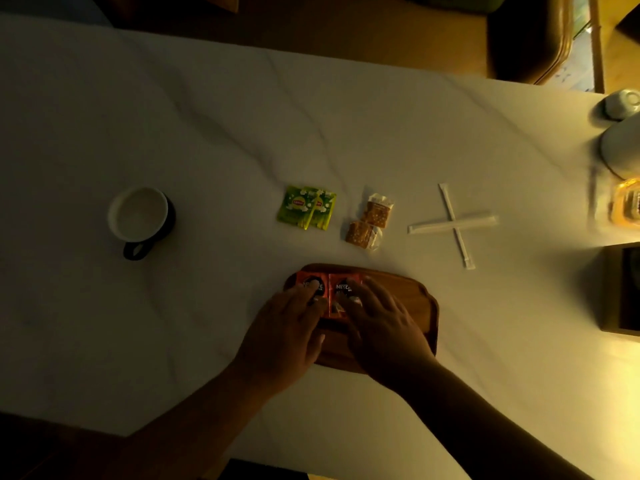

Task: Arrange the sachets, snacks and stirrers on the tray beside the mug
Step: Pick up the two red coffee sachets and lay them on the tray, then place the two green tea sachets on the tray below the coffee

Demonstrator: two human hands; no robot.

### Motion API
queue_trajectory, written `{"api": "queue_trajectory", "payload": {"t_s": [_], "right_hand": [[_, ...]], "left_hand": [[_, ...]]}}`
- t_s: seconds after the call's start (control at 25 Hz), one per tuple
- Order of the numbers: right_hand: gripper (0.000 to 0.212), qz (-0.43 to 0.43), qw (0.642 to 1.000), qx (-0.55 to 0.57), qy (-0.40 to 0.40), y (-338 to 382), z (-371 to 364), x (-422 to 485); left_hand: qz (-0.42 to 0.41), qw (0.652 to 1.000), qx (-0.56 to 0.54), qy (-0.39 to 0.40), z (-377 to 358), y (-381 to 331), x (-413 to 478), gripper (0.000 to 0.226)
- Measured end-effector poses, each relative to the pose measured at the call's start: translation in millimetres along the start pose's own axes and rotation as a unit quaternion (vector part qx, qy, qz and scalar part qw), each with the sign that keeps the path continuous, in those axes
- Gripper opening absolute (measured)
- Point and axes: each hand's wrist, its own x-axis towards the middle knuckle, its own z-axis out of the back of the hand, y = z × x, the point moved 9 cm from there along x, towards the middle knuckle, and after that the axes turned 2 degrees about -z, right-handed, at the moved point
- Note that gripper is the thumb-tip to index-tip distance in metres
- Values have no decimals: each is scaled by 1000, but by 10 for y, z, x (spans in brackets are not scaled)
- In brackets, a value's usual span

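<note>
A wooden tray (414, 294) lies near the table's front edge. Two red coffee sachets (331, 292) rest side by side on its left part. My left hand (287, 332) presses its fingertips on the left sachet, and my right hand (379, 323) presses on the right one. Behind the tray lie two green tea sachets (306, 207), overlapping. Right of them are two wrapped cracker snacks (369, 220). Two paper-wrapped stirrers (453, 225) lie crossed further right. The black mug (140, 220) with a white inside stands far left.
A white kettle-like vessel (621, 147) and a small white cup (621, 103) stand at the right edge, with a glass item (625, 206) below them. A dark box (623, 289) sits at the right. A chair (526, 39) stands beyond the table.
</note>
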Motion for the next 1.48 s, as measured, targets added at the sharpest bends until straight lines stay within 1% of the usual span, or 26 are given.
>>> {"api": "queue_trajectory", "payload": {"t_s": [0.08,0.12,0.32,0.52,0.84,1.04,1.16,1.28,1.32,1.36,1.4,1.48], "right_hand": [[71,36,997,-18,62,51,-184,-51],[73,37,996,-20,75,46,-232,-57],[78,-12,997,-6,79,31,-178,20],[79,-17,996,-11,85,49,-142,41],[78,-10,997,-9,71,37,-128,34],[71,-10,997,-19,77,18,-135,52],[66,-6,998,-26,54,40,-56,70],[59,-25,1000,7,-2,20,136,151],[56,-44,998,31,-20,-16,232,251],[54,-66,996,60,-31,-61,321,392],[54,-88,991,91,-36,-108,402,571],[57,-127,981,139,-41,-191,558,995]], "left_hand": [[20,999,0,41,-110,13,-25,62],[27,998,2,53,-134,28,-21,63],[18,997,11,68,-120,41,75,62],[20,997,1,70,-103,67,111,62],[18,998,-1,63,-96,74,169,62],[3,999,1,48,-68,64,183,60],[-1,999,-5,34,-31,59,202,56],[-16,999,-18,-23,153,71,280,47],[2,999,-21,-37,236,147,351,45],[44,998,-27,-45,313,278,444,44],[104,993,-40,-50,378,453,552,45],[232,967,-89,-53,443,849,759,50]]}}
